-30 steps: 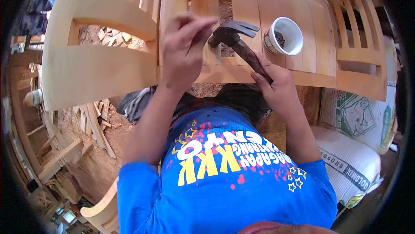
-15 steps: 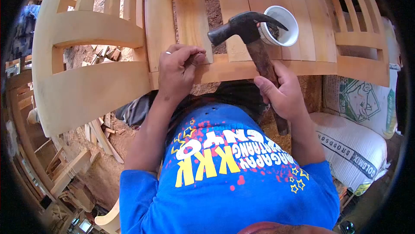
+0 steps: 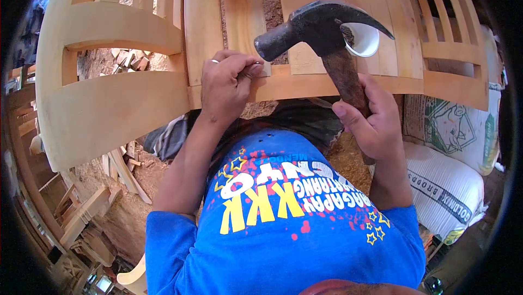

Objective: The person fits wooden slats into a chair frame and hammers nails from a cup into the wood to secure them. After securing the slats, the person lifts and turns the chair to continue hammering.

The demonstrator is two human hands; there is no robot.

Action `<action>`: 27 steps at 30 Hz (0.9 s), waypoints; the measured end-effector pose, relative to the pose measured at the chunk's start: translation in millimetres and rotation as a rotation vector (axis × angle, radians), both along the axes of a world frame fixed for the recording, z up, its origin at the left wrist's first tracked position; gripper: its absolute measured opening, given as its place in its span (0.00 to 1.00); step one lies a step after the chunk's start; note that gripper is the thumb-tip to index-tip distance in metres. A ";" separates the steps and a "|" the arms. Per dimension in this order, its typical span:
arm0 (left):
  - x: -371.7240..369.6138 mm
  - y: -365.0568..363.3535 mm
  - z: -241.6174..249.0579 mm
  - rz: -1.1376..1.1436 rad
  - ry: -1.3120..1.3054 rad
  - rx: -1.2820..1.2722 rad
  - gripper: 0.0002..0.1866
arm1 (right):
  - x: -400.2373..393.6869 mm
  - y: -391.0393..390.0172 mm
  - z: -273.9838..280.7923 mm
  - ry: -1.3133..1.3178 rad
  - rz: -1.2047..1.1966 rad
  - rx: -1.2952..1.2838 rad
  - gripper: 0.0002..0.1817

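Observation:
My right hand (image 3: pixel 373 118) is wrapped round the wooden handle of a claw hammer (image 3: pixel 321 25), raised over the bench seat with its striking face to the left and its claw to the right. My left hand (image 3: pixel 226 85) rests at the end of a pale wooden slat (image 3: pixel 246 22), thumb and forefinger pinched together. Between those fingertips shows the small dark head of a nail (image 3: pixel 257 64); the rest of it is hidden. The hammer face hangs close above these fingers, apart from them. Partly behind the hammer, a white tub (image 3: pixel 366 41) with nails stands on the slats.
Slatted armrests rise at the left (image 3: pixel 120 28) and right (image 3: pixel 452 50) of the seat. A front rail (image 3: pixel 305 88) runs below the slat ends. White printed sacks (image 3: pixel 436 186) lie at the right. Wood offcuts (image 3: pixel 128 172) and sawdust cover the ground at the left.
The hammer has come up nearer to the camera, with my right hand shifted slightly right and down. My left hand keeps its pinch at the slat end.

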State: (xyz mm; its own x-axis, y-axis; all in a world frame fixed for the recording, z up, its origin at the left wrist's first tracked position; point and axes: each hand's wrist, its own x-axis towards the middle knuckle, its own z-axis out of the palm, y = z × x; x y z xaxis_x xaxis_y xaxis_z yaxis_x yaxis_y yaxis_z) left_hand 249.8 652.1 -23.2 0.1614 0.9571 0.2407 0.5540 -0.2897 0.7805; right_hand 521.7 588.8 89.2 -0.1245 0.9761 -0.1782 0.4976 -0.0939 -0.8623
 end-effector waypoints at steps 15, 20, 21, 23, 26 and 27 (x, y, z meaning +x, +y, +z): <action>-0.7 2.7 -6.3 -0.058 0.063 0.088 0.05 | -9.7 2.1 8.6 -0.312 0.187 0.419 0.31; -3.5 2.8 -6.8 -0.068 0.107 0.118 0.06 | -14.6 4.2 12.7 -0.263 0.188 0.555 0.32; -3.1 2.5 -3.8 -0.068 0.133 0.119 0.06 | -17.1 5.6 9.8 -0.380 0.228 0.444 0.32; -2.1 -1.3 2.0 -0.069 0.167 0.104 0.05 | -18.8 3.4 3.5 -0.472 0.266 0.300 0.32; -2.3 1.3 -1.8 -0.081 0.153 0.105 0.05 | -6.0 2.4 -11.0 -0.307 0.182 0.280 0.33; -4.4 1.0 1.5 -0.107 0.129 0.062 0.05 | -2.7 0.7 -11.0 -0.261 0.094 0.331 0.34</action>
State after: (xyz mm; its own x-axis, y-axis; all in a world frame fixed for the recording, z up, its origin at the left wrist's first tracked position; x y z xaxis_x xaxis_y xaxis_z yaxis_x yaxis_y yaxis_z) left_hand 245.4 653.0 -21.7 0.2947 0.9167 0.2699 0.6118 -0.3980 0.6836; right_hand 519.0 589.5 78.2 -0.2083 0.9724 0.1051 0.6963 0.2229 -0.6822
